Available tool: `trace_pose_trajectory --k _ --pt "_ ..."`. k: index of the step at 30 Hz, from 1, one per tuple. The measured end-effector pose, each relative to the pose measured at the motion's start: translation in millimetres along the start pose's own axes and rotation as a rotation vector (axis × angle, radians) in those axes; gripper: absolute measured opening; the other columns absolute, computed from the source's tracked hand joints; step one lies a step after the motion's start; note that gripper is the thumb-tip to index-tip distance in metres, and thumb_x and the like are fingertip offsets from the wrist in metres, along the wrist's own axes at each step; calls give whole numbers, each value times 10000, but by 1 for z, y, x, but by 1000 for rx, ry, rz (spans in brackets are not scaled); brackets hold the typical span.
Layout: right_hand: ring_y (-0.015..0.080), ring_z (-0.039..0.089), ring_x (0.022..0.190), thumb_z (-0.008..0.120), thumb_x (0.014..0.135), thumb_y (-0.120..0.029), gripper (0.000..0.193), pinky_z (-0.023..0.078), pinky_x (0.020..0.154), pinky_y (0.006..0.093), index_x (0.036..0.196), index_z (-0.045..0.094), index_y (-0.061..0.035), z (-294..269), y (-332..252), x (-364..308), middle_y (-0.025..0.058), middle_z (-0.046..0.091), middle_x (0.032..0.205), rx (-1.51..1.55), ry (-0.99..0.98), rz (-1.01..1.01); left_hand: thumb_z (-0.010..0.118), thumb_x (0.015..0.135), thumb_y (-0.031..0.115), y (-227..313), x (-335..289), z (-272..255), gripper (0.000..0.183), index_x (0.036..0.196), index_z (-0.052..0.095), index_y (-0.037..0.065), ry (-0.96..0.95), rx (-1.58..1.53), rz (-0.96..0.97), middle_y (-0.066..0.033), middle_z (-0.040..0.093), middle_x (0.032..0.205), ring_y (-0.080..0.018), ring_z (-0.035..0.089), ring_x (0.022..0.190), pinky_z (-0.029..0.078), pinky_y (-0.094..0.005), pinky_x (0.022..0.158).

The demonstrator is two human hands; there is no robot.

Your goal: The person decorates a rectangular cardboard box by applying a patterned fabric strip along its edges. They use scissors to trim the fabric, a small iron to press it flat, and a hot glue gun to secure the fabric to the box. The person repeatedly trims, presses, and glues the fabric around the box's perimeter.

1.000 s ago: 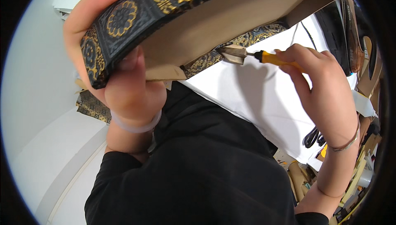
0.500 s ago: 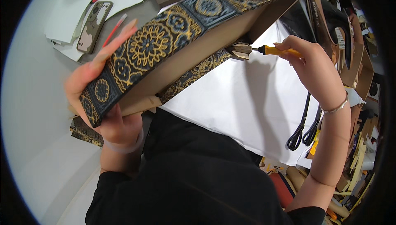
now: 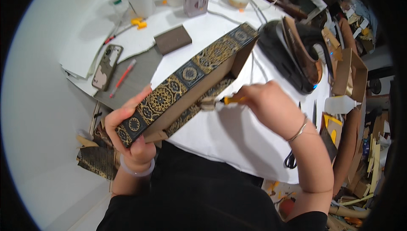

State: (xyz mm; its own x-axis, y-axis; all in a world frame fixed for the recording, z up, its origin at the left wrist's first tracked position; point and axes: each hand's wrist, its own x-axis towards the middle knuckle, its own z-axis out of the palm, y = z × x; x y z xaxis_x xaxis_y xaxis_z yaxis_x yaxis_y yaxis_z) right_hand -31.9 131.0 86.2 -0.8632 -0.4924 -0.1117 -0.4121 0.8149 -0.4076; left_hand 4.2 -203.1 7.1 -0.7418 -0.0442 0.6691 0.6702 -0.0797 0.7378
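Note:
My left hand (image 3: 141,151) grips the near left end of a long shallow open box frame (image 3: 186,74), fingers on the outside and thumb at the lower edge. Black, blue and gold patterned fabric covers its outer side; bare brown board shows inside. The frame is tilted, held up over the white table. My right hand (image 3: 263,99) is closed round the yellow handle of a small tool (image 3: 207,103) with a blocky metal head. That head touches or lies very close to the frame's lower patterned wall, near mid-length. Its exact kind is unclear.
A black and copper-coloured iron (image 3: 292,57) stands at the right, with a white squeeze bottle (image 3: 341,104) nearby. On the left lie a phone (image 3: 107,68), a red pen (image 3: 123,78) and a dark brown block (image 3: 173,40). A tin (image 3: 196,0) stands at the back.
The view takes in more of the table. The box frame now appears lower and smaller. The tool's head has shifted from near the frame's far right end toward its middle.

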Motion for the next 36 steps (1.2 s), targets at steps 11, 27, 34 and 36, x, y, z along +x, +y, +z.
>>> trace_pose_trajectory --k 11,27,34,36 --pt "300 768 964 739 1042 -97 193 598 898 389 1202 718 9 -137 -3 48 188 788 1067 118 457 192 401 1000 173 26 -3 -62 460 1412 492 -9 655 -67 -179 -348 590 1555 -448 629 1397 506 -576 1211" --pt "326 784 1170 814 990 -405 318 577 981 520 1174 852 -148 -109 18 312 116 837 1188 -713 121 277 396 1100 276 37 -28 -58 470 1487 530 47 924 -442 -570 -225 632 1520 -370 634 1393 506 -521 1205" --pt "347 749 1239 774 1019 -455 418 588 1027 495 1312 787 -156 -91 40 289 139 803 1278 -495 205 323 464 1089 214 21 -40 -23 462 1489 542 -2 743 -575 -816 -158 676 1432 -277 660 1329 526 -437 1154" --pt "351 718 1292 755 1049 -447 479 566 1071 471 1405 734 -126 -103 20 251 159 764 1368 -416 354 330 466 1095 216 18 -40 -16 467 1517 526 23 661 -616 -835 -156 671 1437 -270 662 1321 534 -430 1139"
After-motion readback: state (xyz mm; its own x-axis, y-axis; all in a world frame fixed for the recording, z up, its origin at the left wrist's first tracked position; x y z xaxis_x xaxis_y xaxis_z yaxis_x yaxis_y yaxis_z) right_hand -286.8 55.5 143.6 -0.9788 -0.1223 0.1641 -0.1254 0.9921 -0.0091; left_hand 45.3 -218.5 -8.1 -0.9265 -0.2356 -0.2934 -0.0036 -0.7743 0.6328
